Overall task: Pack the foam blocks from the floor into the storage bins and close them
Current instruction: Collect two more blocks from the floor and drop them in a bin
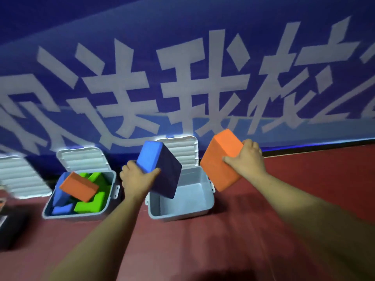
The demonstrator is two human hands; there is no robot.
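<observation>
One blue block (159, 167), one orange block (218, 169)

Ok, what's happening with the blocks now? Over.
Left hand holds blue block over open bin. Right hand holds orange block. Nothing in the way.

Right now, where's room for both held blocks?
Free: inside right grey plastic bin, below the blue foam block in the left hand; red floor beside it, under the right hand with the orange foam block. Crowded: left grey bin, heaped with blocks.
</observation>
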